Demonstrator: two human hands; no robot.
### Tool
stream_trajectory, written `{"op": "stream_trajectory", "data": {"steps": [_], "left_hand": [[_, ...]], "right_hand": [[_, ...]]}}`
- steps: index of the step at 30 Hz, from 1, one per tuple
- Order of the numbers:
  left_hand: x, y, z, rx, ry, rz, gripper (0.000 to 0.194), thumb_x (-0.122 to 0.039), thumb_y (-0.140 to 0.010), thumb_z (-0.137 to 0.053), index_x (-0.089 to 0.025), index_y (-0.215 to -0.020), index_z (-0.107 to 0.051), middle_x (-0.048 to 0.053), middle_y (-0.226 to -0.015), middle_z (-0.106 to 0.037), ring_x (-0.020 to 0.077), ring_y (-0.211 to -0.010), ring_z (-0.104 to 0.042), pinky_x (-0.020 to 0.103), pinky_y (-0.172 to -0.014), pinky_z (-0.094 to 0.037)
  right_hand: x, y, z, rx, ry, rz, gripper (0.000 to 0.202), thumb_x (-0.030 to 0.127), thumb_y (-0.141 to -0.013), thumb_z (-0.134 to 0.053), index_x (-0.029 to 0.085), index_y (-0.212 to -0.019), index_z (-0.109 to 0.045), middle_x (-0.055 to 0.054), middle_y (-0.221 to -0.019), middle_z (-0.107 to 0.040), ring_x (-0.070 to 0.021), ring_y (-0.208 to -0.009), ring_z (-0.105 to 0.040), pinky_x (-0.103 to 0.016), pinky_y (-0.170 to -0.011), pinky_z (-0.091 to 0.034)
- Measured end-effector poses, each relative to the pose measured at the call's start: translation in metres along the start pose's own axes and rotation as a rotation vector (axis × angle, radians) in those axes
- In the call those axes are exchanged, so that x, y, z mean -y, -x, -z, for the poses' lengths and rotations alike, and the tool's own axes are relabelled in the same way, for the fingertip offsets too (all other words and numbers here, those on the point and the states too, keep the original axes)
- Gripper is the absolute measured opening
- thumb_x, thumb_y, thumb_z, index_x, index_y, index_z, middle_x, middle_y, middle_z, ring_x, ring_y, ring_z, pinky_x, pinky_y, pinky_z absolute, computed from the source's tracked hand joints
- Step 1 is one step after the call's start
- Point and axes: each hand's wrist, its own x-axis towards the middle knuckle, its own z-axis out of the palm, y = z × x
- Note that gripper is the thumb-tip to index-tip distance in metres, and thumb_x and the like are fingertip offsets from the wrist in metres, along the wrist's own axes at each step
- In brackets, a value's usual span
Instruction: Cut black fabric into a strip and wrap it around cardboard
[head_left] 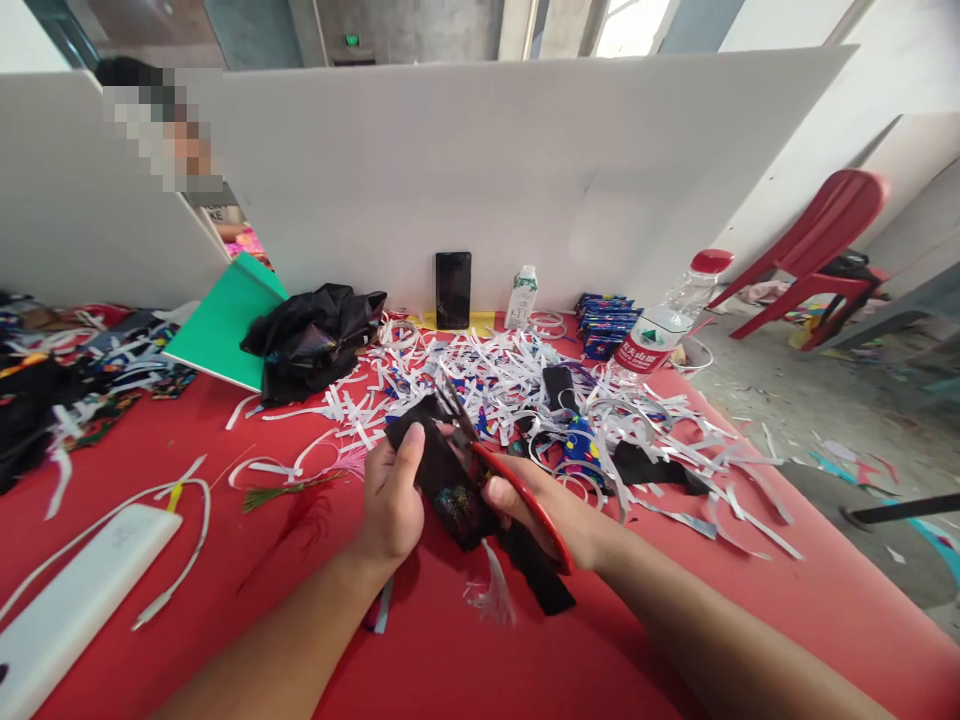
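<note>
"Where's the black cloth piece [439, 470]?"

"Between the two hands, above the red worktop [247, 560]. Call that the centre of the clock, twelve being straight ahead."

"And the left hand [394, 500]?"

"On its nine o'clock side, pinching it, thumb laid on top."

"The right hand [529, 500]?"

"Closed around the red handles of the scissors [487, 460], on the three o'clock side. The blades point to eleven, right by the cloth's edge. Whether they're cutting into it, I can't tell."

"What's under the right hand?"

"A black strip [544, 580], sticking out towards four."

"And beyond?"

"A heap of white strips [487, 365] at twelve. Past it a phone [453, 290] stands upright near the white partition [525, 170], with a carton [523, 300] between twelve and one. The red-capped bottle [652, 340] is near two."

"Around ten?"

"A crumpled black bundle [315, 345], against a green board [221, 320]. At eight there's a white power bank [86, 610] with its cable [206, 520]."
</note>
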Motion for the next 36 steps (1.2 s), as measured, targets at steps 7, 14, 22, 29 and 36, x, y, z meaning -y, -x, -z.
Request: {"op": "stream_trajectory", "data": {"steps": [7,14,22,29,36], "left_hand": [[-0.014,-0.011,0.000,-0.017,-0.007,0.084,0.047,-0.066,-0.085,-0.077,-0.019,-0.081,-0.073,0.004,-0.058,-0.071,0.0176,-0.047,-0.062,0.028,-0.047,-0.050],[-0.014,-0.024,0.008,0.053,0.154,0.128,0.066,-0.069,-0.090,-0.067,-0.024,-0.046,-0.048,-0.001,-0.038,-0.044,0.0104,-0.035,-0.041,0.026,-0.040,-0.037],[0.001,-0.029,0.018,-0.141,-0.033,-0.025,0.053,-0.071,-0.093,-0.070,-0.019,-0.085,-0.075,0.005,-0.079,-0.076,0.0180,-0.068,-0.070,0.030,-0.064,-0.056],[0.008,-0.013,0.021,-0.075,-0.265,-0.113,0.055,-0.065,-0.098,-0.066,-0.021,-0.064,-0.066,-0.001,-0.053,-0.057,0.0162,-0.051,-0.054,0.029,-0.049,-0.042],[0.007,-0.007,0.017,-0.123,-0.395,-0.183,0.068,-0.074,-0.096,-0.061,-0.023,-0.053,-0.045,-0.002,-0.050,-0.046,0.0136,-0.047,-0.040,0.030,-0.044,-0.033]], "right_hand": [[-0.014,-0.009,0.011,-0.207,0.047,-0.092,0.085,0.099,-0.075,-0.061,0.016,-0.095,-0.061,0.004,-0.072,-0.046,-0.0131,-0.063,-0.041,-0.028,-0.057,-0.033],[0.003,0.001,0.006,0.037,0.098,-0.096,0.075,0.092,-0.084,-0.060,0.017,-0.089,-0.060,0.002,-0.072,-0.051,-0.0120,-0.063,-0.041,-0.025,-0.055,-0.032],[0.008,0.005,0.003,0.134,0.100,-0.127,0.072,0.090,-0.085,-0.061,0.019,-0.081,-0.056,0.005,-0.065,-0.044,-0.0111,-0.060,-0.036,-0.025,-0.052,-0.027],[0.000,-0.003,-0.005,-0.007,0.186,-0.143,0.068,0.085,-0.081,-0.071,0.018,-0.084,-0.062,0.003,-0.073,-0.048,-0.0139,-0.069,-0.039,-0.027,-0.061,-0.034],[-0.005,-0.006,-0.009,-0.068,0.213,-0.180,0.067,0.084,-0.076,-0.075,0.018,-0.076,-0.060,0.005,-0.067,-0.043,-0.0127,-0.065,-0.033,-0.027,-0.055,-0.028]]}}
